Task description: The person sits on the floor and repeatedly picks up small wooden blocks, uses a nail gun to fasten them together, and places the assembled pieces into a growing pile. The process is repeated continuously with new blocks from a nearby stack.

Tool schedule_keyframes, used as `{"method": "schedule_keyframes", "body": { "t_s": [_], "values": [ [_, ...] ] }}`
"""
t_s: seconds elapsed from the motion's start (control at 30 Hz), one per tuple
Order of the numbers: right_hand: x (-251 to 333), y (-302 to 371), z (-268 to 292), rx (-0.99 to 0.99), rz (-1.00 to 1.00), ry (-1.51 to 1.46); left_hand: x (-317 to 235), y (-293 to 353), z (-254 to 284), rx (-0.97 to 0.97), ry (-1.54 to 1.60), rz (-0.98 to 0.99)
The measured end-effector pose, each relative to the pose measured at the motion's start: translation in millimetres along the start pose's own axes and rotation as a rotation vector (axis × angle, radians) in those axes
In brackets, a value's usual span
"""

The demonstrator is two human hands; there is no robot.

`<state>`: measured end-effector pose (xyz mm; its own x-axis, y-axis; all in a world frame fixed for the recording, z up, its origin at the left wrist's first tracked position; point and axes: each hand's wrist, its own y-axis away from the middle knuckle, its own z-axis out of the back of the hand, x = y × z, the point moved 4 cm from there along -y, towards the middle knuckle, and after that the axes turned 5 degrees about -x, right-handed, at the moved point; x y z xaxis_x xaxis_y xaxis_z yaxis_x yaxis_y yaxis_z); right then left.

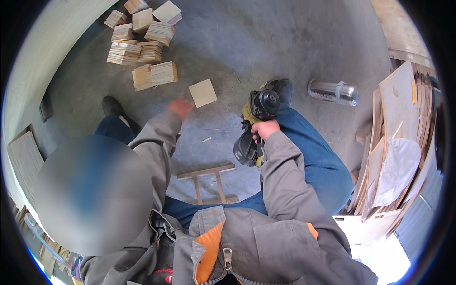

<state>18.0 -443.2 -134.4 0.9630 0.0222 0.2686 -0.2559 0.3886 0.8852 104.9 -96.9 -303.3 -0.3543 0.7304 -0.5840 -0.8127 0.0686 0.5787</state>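
My right hand [264, 129] is wrapped round the grip of a coil nail gun [251, 114], yellow-green with a black round cap and a black round magazine. The gun is held above the floor, beside my right leg. My left hand [180, 108] reaches forward, blurred by motion, and its fingers cannot be made out clearly. Just beyond its fingertips lies a thin, square, pale wooden board [203, 93], flat on the concrete; whether they touch is unclear.
Several stacks of square wooden boards [151, 35] stand at the far left. On the right are a steel flask [333, 92] and leaning plywood sheets [399, 102]. A small wooden frame [206, 171] lies between my legs. Wood scraps dot the concrete floor [285, 42].
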Motion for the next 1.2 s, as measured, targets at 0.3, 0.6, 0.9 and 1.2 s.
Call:
{"method": "schedule_keyframes", "body": {
  "t_s": [0.3,0.6,0.9,1.2],
  "values": [
    [5.7,4.2,-10.9,0.033,0.067,0.103,-163.5,69.4,180.8,-0.082,0.384,-0.150],
    [-2.1,2.2,-23.5,0.032,0.090,0.214,-215.2,252.4,342.8,-0.219,0.428,-0.520],
    [-12.3,30.1,-32.9,-0.118,0.182,0.186,-180.1,237.9,334.3,-0.305,-0.298,-0.407],
    [33.2,75.9,-48.1,0.035,0.512,0.167,-187.8,246.5,331.8,-0.313,-0.418,-0.413]
  ]
}}
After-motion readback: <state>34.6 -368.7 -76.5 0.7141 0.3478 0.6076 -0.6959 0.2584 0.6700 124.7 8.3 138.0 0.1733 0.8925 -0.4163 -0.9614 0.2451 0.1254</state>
